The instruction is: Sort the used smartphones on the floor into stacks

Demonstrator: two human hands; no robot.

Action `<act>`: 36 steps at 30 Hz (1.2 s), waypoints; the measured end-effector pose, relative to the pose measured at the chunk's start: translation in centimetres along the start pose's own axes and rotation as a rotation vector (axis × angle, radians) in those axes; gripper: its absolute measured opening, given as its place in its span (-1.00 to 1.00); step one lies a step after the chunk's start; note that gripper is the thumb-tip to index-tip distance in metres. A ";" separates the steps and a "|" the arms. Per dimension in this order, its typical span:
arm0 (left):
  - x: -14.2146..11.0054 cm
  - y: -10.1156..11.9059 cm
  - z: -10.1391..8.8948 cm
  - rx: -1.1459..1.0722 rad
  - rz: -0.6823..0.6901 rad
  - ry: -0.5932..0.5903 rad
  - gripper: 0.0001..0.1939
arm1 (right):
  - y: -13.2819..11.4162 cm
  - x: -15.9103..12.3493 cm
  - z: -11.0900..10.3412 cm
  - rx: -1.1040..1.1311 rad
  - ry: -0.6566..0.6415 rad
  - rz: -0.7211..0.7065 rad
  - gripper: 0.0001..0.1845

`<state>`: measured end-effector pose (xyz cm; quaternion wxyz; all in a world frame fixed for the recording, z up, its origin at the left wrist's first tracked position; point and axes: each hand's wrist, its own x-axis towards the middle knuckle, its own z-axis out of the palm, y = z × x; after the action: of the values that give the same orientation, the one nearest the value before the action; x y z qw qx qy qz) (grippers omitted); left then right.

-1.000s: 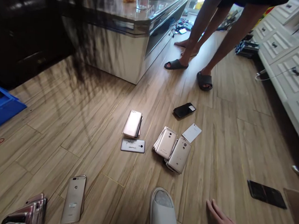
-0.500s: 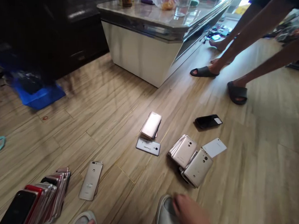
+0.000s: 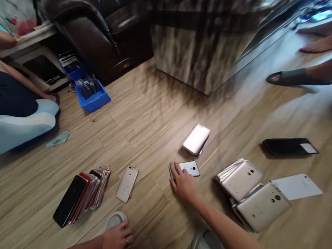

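My right hand reaches across the floor, its fingers curled over the left end of a silver phone that lies flat. Just beyond it lies a small stack of rose-gold phones. My left hand, with a ring on one finger, rests on my light shoe, fingers loosely bent and no object visible in it. Near that hand are a gold phone lying on another and a leaning row of phones. Right of my right arm are stacked gold phones and a white phone.
A black phone with a white label lies at the right. A blue bin stands by the dark sofa. One person sits at the left; another's slippered foot is at the right. The table base is blurred.
My right hand has left my shoe and moved forward onto the silver phone. My left hand shows more fully at my other shoe. The view has turned left, bringing in the seated person.
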<state>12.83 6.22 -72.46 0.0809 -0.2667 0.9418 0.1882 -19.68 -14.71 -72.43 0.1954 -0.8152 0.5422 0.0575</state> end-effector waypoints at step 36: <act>2.3 4.9 -4.3 -0.670 -0.813 0.041 -0.80 | 1.8 -7.7 2.3 0.684 -0.140 0.222 -0.53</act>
<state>8.08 7.31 -67.54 0.0392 -0.6255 0.6517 0.4271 -24.16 -7.82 -72.65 0.4860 -0.6331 0.6004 -0.0505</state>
